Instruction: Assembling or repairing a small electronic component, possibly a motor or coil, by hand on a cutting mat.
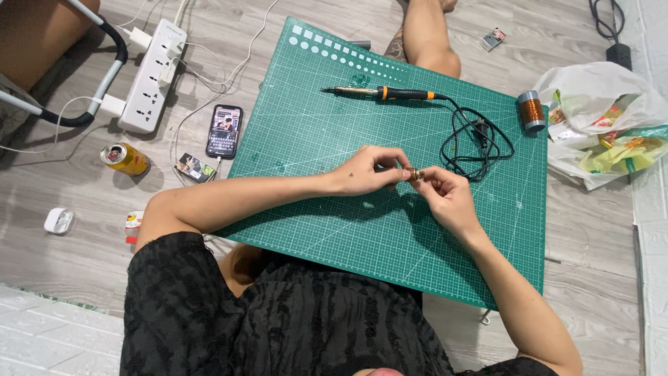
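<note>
Both hands meet over middle of green cutting mat. Left hand and right hand fingertips pinched on small copper-coloured coil, held just above mat. Soldering iron lies beyond, well apart; copper wire spool at mat's right edge.

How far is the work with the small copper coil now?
Done: the green mat is laid out. In hand: left hand and right hand pinch the small copper coil together. Left: the soldering iron lies untouched, and the copper wire spool stands aside.
</note>
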